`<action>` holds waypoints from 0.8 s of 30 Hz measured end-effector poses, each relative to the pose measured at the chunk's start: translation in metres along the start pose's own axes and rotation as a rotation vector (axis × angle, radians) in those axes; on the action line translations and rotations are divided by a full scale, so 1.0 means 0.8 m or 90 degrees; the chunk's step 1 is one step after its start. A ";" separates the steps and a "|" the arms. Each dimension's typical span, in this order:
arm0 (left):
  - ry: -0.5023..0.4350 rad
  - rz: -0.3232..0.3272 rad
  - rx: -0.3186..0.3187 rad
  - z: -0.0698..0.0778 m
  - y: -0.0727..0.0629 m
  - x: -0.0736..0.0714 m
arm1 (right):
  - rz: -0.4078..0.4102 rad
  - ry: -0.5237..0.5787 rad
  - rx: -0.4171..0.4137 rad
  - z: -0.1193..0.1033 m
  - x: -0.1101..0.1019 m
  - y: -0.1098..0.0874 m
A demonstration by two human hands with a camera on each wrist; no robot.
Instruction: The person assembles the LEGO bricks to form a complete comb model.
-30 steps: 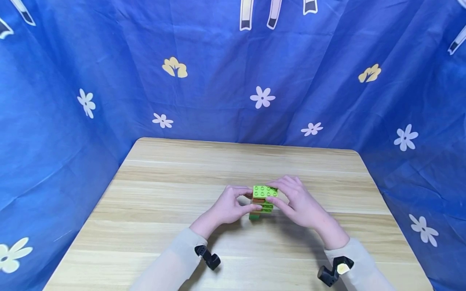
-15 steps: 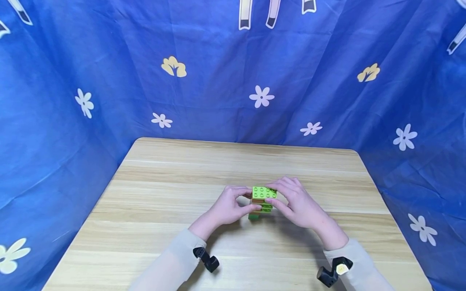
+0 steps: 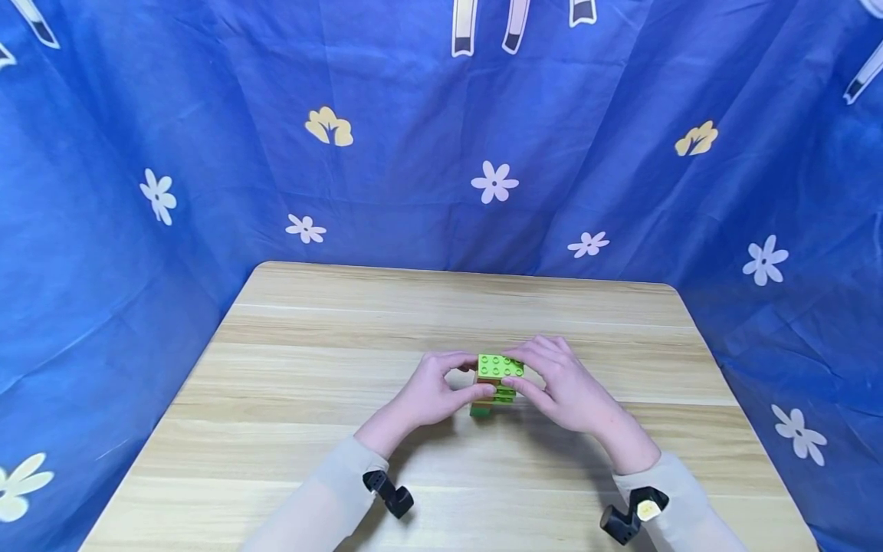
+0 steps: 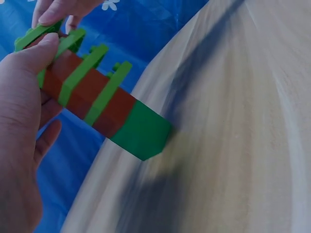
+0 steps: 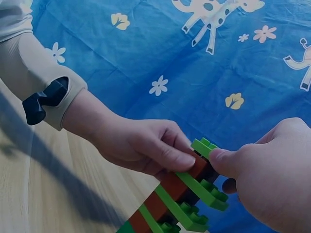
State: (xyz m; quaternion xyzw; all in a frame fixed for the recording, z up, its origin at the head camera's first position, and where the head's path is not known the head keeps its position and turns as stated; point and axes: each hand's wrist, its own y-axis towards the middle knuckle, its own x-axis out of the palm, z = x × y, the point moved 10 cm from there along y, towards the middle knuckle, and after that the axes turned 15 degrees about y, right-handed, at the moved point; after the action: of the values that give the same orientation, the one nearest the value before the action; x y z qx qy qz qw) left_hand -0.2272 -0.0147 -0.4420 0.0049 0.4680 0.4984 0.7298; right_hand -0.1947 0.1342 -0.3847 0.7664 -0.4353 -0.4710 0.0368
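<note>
A tower of toy building bricks (image 4: 82, 99) stands on the table, brown bricks alternating with light green plates that jut out to one side. Its foot is a dark green brick (image 4: 143, 130). My left hand (image 3: 431, 392) grips the upper part from the left, the thumb lying on a brown brick. On top sits a light green studded plate (image 3: 495, 366); my right hand (image 3: 560, 389) pinches its right end between thumb and fingers. In the right wrist view both thumbs are close together near the tower's top. Some fingertips are hidden behind the bricks.
The wood-grain table (image 3: 331, 307) extends around the tower. Blue curtains (image 3: 414, 153) with flowers and animal figures hang behind and along both sides. A small black camera sits on each wrist, the left camera (image 3: 388, 493) and the right camera (image 3: 633, 515).
Both hands keep their hold on the tower with barely any movement. My left fingers have shifted slightly, and a little more of a brown brick shows below the top plate.
</note>
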 end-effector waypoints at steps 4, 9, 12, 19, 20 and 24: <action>-0.027 0.020 0.010 0.006 0.004 -0.008 | -0.002 0.003 -0.003 -0.001 -0.001 0.000; -0.050 0.045 0.024 0.013 0.008 -0.015 | -0.006 0.007 -0.005 -0.002 -0.001 0.001; -0.061 0.058 0.034 0.016 0.009 -0.017 | -0.008 0.007 -0.005 -0.002 -0.001 0.001; -0.077 0.080 0.050 0.019 0.010 -0.019 | -0.013 0.011 -0.004 0.000 -0.001 0.001; -0.077 0.080 0.051 0.020 0.010 -0.019 | -0.013 0.012 -0.004 0.000 -0.001 0.001; -0.078 0.073 0.046 0.019 0.012 -0.019 | -0.012 0.016 -0.003 0.001 0.000 0.002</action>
State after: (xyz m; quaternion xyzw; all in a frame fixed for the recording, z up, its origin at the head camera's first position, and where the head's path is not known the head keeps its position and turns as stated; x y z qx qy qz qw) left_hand -0.2246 -0.0143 -0.4184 0.0885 0.4392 0.5207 0.7267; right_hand -0.1961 0.1339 -0.3844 0.7763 -0.4263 -0.4627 0.0392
